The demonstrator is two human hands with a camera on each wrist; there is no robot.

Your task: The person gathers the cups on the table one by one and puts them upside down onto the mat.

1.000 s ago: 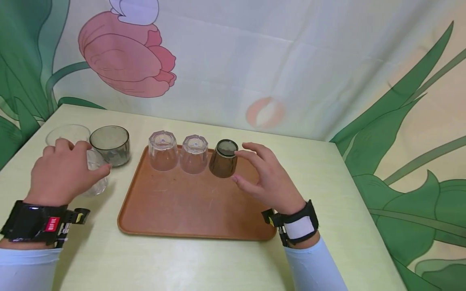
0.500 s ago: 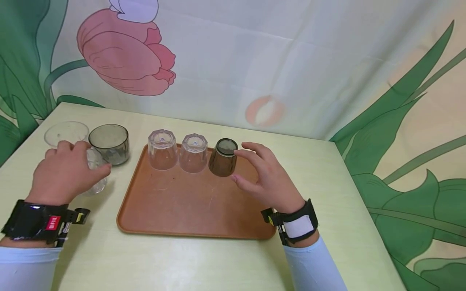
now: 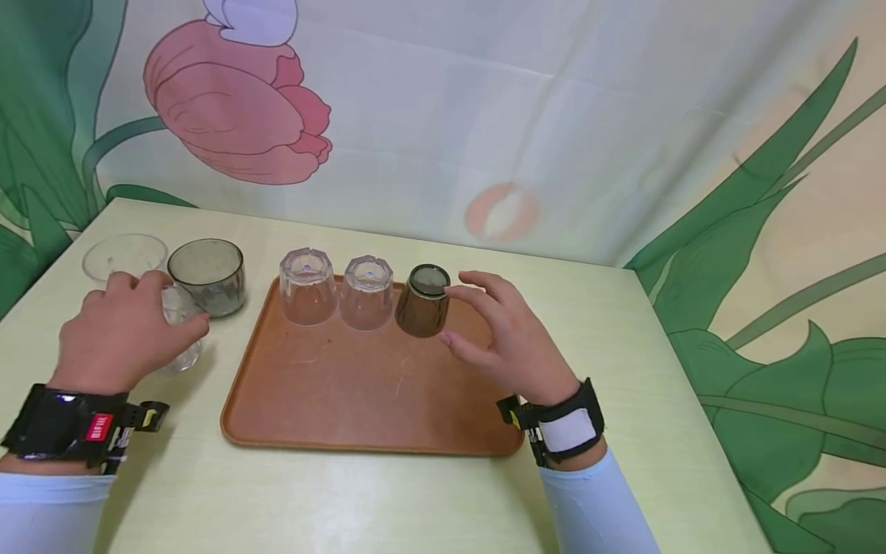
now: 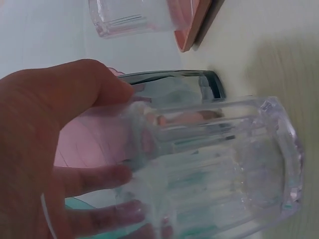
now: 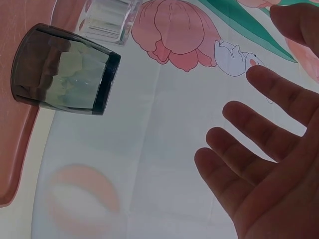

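Clear faceted tumbler (image 4: pixel 229 169), mouth up at the left of the table (image 3: pixel 311 500), in the left grip (image 3: pixel 114 331); its rim and upper wall are largely hidden by the hand in the head view, and its near end is blurred in the left wrist view. Left grip: clamped on that tumbler near the rim, thumb to one side, fingers seen through the glass; back of hand uppermost, forearm entering from lower left. Clear round vessel (image 3: pixel 123 248), behind the left hand, its rim visible, the lower part mostly covered. Smoky tumbler (image 3: pixel 208 281), mouth up, just beside the held piece. Brown tray (image 3: pixel 360 392), its right-hand part partly masked by the right hand and wrist. Along its far edge, mouth down in a row: left clear tumbler (image 3: pixel 308 292), middle clear tumbler (image 3: pixel 367 296), inverted smoky tumbler (image 3: pixel 422 314). Right grip (image 3: pixel 501 335): thumb and fingers apart, holding nothing, beside the inverted smoky tumbler; the index fingertip overlaps that glass's edge in the head view, while the right wrist view shows a gap; forearm angled in from lower right. Pale blue sleeves (image 3: pixel 598 504), both cut off by the lower border.
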